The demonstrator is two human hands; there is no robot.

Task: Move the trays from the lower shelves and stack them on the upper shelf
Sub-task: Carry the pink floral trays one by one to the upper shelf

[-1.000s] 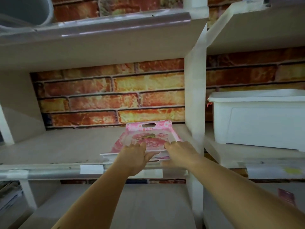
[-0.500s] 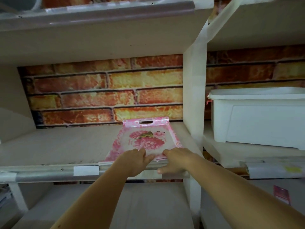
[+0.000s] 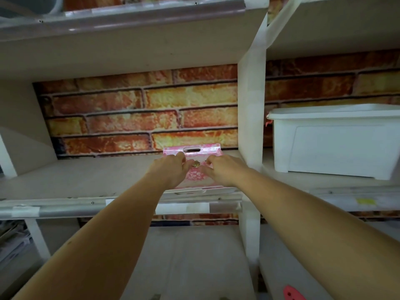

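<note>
Pink floral tray (image 3: pixel 195 177), no legible writing

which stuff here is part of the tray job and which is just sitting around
Part of the job:
- pink floral tray on the shelf
- shelf board it lies on
- left hand and right hand, both over the tray

Just sitting around:
- white storage bin in the right-hand bay
- red object at bottom right, too cut off to identify
</note>
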